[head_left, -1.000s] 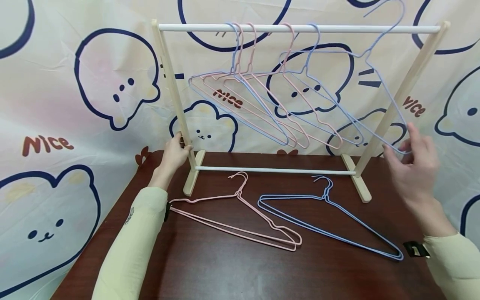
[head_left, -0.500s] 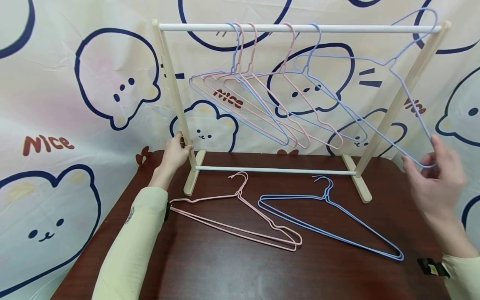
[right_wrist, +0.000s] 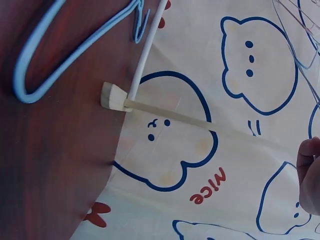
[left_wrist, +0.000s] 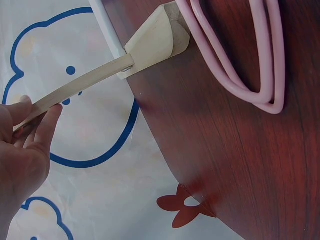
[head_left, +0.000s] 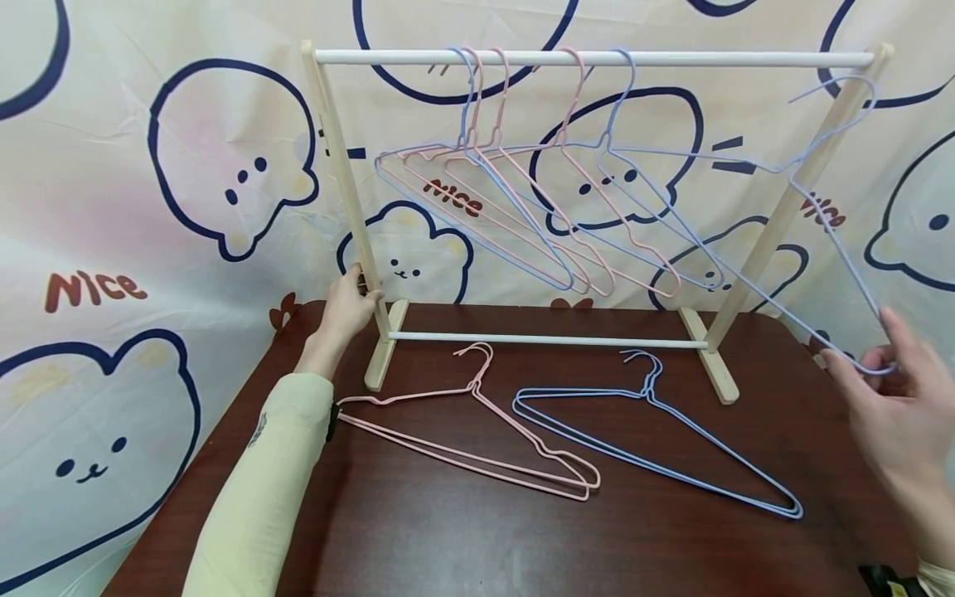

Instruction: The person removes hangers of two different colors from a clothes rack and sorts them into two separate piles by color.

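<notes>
My left hand (head_left: 346,303) grips the left post (head_left: 349,182) of a small wooden rack, partway up; the left wrist view shows thumb and fingers on either side of that post (left_wrist: 82,86). At the right, my right hand (head_left: 899,398) pinches the lower corner of a blue wire hanger (head_left: 843,253). This hanger is tilted, off the rail, and its hook is below the rail in front of the right post. Only part of the right hand (right_wrist: 309,175) shows in the right wrist view. Several pink and blue hangers (head_left: 564,137) hang from the white top rail (head_left: 709,59).
On the brown table (head_left: 448,547) before the rack lie overlapping pink hangers (head_left: 474,385) at left and overlapping blue hangers (head_left: 649,392) at right. A white lower bar (head_left: 548,338) joins the rack's feet. Patterned cloth (head_left: 224,332) hangs behind.
My right hand has moved right and down with the blue hanger. The hanger's hook has dropped from above the rail to below it. My left hand stays on the post.
</notes>
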A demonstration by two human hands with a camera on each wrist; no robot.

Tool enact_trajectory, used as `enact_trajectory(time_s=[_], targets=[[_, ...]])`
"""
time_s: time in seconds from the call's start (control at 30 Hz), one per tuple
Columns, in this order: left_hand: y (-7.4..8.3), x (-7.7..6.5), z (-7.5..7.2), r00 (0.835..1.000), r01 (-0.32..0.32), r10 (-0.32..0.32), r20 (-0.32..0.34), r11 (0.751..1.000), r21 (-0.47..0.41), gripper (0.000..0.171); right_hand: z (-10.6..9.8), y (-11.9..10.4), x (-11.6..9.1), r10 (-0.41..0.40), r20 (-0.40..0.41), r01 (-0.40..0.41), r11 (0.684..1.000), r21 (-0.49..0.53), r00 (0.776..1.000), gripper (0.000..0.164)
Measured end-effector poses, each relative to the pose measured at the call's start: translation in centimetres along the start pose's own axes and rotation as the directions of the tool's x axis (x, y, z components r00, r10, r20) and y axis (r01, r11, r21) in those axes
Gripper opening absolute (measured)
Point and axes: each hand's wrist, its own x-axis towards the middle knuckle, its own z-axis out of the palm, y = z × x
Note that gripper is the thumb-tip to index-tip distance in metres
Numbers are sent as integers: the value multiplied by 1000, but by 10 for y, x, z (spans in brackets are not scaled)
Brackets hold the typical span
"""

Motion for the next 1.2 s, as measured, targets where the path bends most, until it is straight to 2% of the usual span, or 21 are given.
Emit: enact_trajectory(time_s=[0.23,0.33,0.47,0.6,0.73,0.97,1.2], targets=[[0,0,0,1000,6,-6,3,1000,10,44,-9,3,-14,120,1,-120,992,-38,993,61],[-1,0,1,1000,1,-1,4,1000,10,45,-13,2,-21,172,8,-170,978,-125,985,66],[-2,0,1,1000,-6,6,0,1000,6,45,-18,1,-29,207,13,-202,965,-169,978,69],[-3,1,2,1000,-9,9,1,1000,2,45,-24,1,-37,205,18,-200,968,-150,979,68],[-2,2,2,1000,1,-1,3,1000,3,46,-29,1,-45,241,36,-234,962,-143,970,67],[-1,0,0,1000,5,-5,3,1000,8,46,-34,-1,-55,299,91,-294,954,-64,950,65],[-2,1,0,1000,-10,10,-2,1000,21,45,-32,-2,-66,301,186,-316,947,54,935,64]])
